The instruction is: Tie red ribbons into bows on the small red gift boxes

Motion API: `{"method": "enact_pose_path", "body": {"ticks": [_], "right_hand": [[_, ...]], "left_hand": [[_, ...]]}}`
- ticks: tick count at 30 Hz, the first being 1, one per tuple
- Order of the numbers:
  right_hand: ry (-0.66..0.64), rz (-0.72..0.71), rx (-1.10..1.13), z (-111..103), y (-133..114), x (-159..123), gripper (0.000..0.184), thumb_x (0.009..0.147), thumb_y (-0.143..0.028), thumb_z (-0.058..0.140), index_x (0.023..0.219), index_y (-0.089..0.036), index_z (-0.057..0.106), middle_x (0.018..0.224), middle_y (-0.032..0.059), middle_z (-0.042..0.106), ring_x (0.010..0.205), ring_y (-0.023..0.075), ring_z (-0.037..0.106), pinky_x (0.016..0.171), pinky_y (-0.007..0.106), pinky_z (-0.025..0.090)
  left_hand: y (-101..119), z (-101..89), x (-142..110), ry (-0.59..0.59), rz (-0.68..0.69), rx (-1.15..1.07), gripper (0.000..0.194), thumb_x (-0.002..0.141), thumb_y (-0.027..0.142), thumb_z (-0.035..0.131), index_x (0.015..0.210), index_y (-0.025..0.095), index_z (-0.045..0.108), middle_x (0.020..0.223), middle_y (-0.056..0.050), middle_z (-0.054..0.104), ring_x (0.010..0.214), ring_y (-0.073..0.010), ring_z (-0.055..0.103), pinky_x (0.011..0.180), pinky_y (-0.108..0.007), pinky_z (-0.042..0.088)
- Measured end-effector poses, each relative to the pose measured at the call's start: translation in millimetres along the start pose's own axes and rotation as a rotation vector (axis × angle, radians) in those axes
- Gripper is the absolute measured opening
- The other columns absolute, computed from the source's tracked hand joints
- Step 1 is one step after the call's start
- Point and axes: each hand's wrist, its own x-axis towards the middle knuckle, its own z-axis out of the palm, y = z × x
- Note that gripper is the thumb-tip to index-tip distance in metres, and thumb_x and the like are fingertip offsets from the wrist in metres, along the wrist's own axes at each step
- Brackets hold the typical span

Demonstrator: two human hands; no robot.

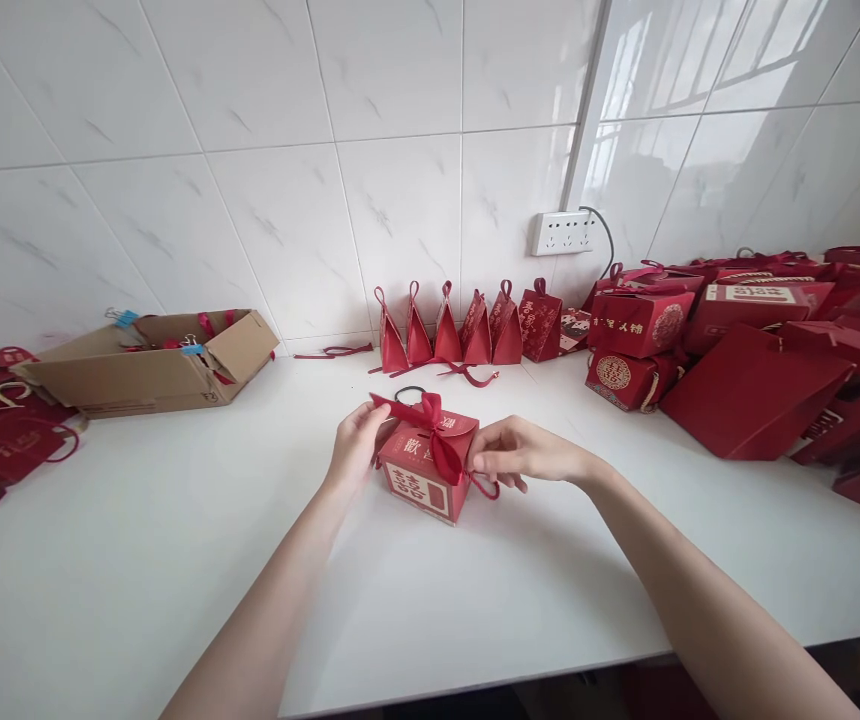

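A small red gift box (416, 484) with pale printed characters stands on the white table in front of me. A red ribbon (443, 455) is tied in a bow across its top. At the box's left, my left hand (355, 440) is closed, thumb and finger pinching one ribbon tail. On the opposite side, my right hand (524, 452) has its fingertips together at the bow's other end, close against the box; they partly cover what they grip. A red cord handle (485, 488) hangs below the right fingers. Behind the box lies a thin dark loop (409, 389).
Several upright red triangular boxes (446, 335) line the tiled wall, with loose ribbon pieces (475, 376) before them. A cardboard box (152, 370) holding clips and red items stands left. Many red gift boxes (756, 390) are piled right. A power socket (563, 233) is on the wall.
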Motion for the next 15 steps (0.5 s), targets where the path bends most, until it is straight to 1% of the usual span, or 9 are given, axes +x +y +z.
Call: {"method": "enact_pose_path", "body": {"ticks": [2,4,6,9,11,13,15], "right_hand": [[0.002,-0.055,0.113,-1,0,-1,0.046,0.077,-0.057,0.061,0.079,-0.011,0.067,0.054,0.0001,0.059,0.039,0.008,0.05,0.037,0.02,0.039],[0.005,-0.068,0.171,-1,-1,-2,0.047,0.076,-0.057,0.062,0.08,-0.011,0.068,0.052,0.0005,0.06,0.034,0.0082,0.05,0.035,0.021,0.039],[-0.04,-0.015,0.152,2,-3,-3,0.044,0.072,-0.055,0.067,0.077,-0.011,0.068,0.053,0.0018,0.063,0.034,0.0089,0.052,0.035,0.02,0.04],[-0.097,0.111,0.016,12,-8,-4,0.04,0.065,-0.051,0.074,0.066,-0.012,0.065,0.053,0.0009,0.062,0.038,0.0094,0.055,0.035,0.018,0.041],[-0.054,0.137,-0.067,19,-11,-4,0.038,0.065,-0.048,0.074,0.057,-0.014,0.06,0.048,-0.0016,0.057,0.038,0.0085,0.052,0.033,0.018,0.04],[0.048,0.114,-0.085,22,-12,-3,0.036,0.072,-0.044,0.068,0.054,-0.015,0.056,0.043,-0.0036,0.052,0.036,0.0079,0.048,0.031,0.018,0.039],[0.175,0.08,-0.059,22,-12,0,0.034,0.078,-0.04,0.059,0.054,-0.016,0.056,0.04,-0.0043,0.05,0.033,0.0075,0.045,0.032,0.019,0.038]], "left_hand": [[0,-0.7,2,0.0,-0.018,-0.037,0.031,0.06,0.04,0.074,0.072,0.015,0.058,0.072,-0.004,0.067,0.066,-0.0173,0.062,0.059,-0.024,0.044],[-1,-2.0,3,-0.01,-0.033,-0.045,0.032,0.061,0.041,0.074,0.073,0.015,0.06,0.071,-0.005,0.067,0.067,-0.0178,0.062,0.059,-0.025,0.043],[-2,-3.5,4,-0.018,-0.029,-0.048,0.031,0.062,0.041,0.073,0.074,0.015,0.061,0.073,-0.005,0.067,0.069,-0.0176,0.062,0.061,-0.025,0.043],[-2,-4.8,3,-0.025,0.006,-0.046,0.027,0.064,0.039,0.071,0.072,0.016,0.061,0.078,-0.004,0.067,0.073,-0.0168,0.061,0.062,-0.025,0.043],[-1,-4.4,2,-0.043,0.024,-0.051,0.023,0.065,0.036,0.069,0.071,0.016,0.06,0.081,-0.003,0.066,0.076,-0.0166,0.06,0.062,-0.024,0.042],[1,-3.2,0,-0.06,0.011,-0.069,0.02,0.063,0.034,0.067,0.069,0.017,0.058,0.08,-0.002,0.064,0.075,-0.016,0.058,0.06,-0.024,0.041],[3,-1.6,-2,-0.054,-0.027,-0.098,0.019,0.059,0.03,0.066,0.063,0.017,0.053,0.072,0.0,0.059,0.068,-0.0142,0.054,0.056,-0.023,0.039]]}}
